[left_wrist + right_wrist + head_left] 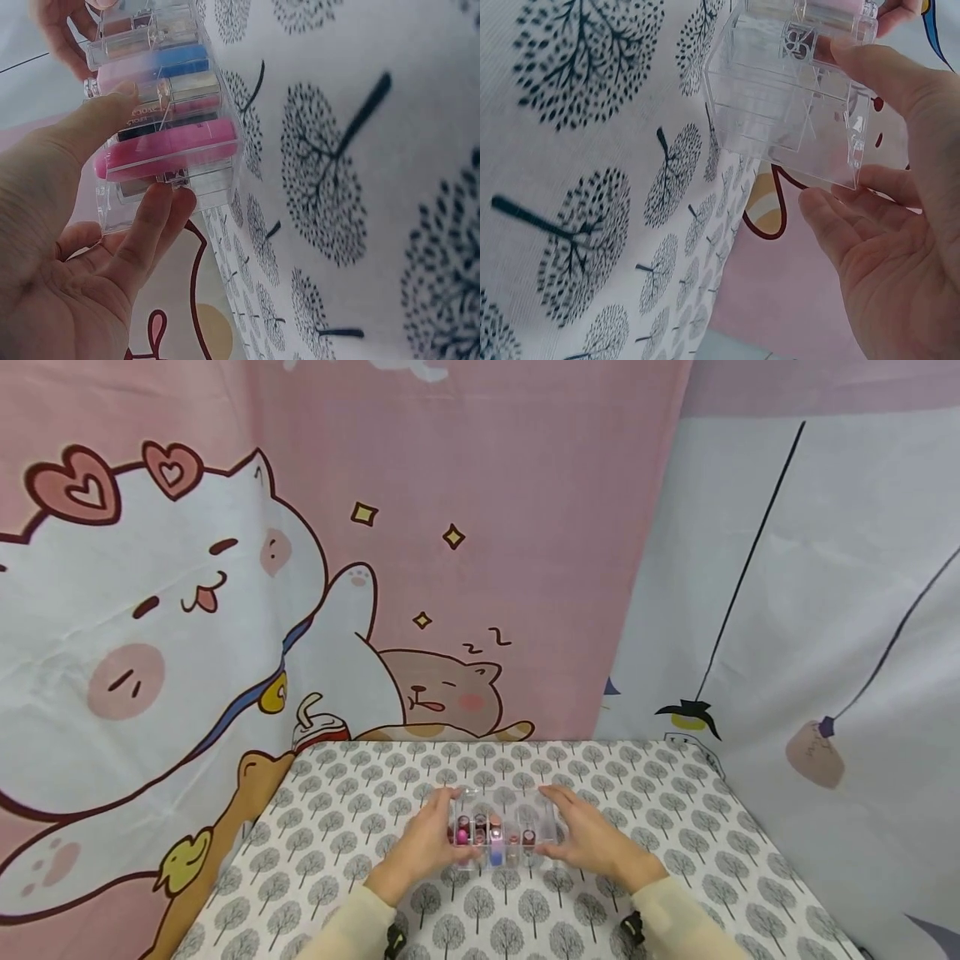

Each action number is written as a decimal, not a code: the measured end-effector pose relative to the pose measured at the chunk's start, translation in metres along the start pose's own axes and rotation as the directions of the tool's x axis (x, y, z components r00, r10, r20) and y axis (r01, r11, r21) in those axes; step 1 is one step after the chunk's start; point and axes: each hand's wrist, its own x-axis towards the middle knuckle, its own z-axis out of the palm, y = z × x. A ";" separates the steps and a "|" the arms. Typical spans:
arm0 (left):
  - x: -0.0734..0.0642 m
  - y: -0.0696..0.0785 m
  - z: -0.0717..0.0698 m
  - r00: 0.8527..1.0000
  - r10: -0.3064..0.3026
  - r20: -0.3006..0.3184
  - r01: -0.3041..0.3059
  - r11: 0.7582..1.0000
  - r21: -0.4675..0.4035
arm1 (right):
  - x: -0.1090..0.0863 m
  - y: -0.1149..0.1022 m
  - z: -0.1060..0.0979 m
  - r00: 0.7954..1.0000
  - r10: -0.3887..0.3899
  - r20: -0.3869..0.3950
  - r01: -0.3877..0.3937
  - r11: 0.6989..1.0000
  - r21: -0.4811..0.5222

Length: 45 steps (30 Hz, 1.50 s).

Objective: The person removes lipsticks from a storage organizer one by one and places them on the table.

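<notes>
A clear plastic organizer (537,817) with divided compartments stands on the patterned cloth, between both hands. My left hand (426,838) grips its left end, thumb over the front and fingers along the side and back. The right end is held by my right hand (597,837), thumb at the front edge and fingers behind. Small cosmetic tubes fill the left and middle compartments. Among them are a bright pink tube (169,150) nearest my left fingers and a pink-and-blue tube (154,66). The right wrist view shows see-through dividers (780,112) by my right thumb.
A white cloth (480,906) printed with grey trees covers the table. Behind it hangs a pink curtain (540,568) with cartoon animals, and a pale one (847,610) stands along the right side.
</notes>
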 end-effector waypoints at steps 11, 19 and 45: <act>0.000 0.011 0.005 1.000 0.007 -0.016 -0.006 0.997 0.074 | -0.001 0.005 -0.005 0.999 -0.054 0.002 0.054 0.998 -0.030; 0.000 0.011 0.004 1.000 -0.002 -0.014 0.003 0.998 0.061 | 0.001 0.000 -0.007 0.996 -0.088 -0.003 0.088 0.994 -0.071; -0.002 0.017 0.000 0.996 0.062 -0.058 -0.051 0.983 0.178 | 0.004 0.013 -0.010 0.998 -0.067 0.003 0.068 0.998 -0.012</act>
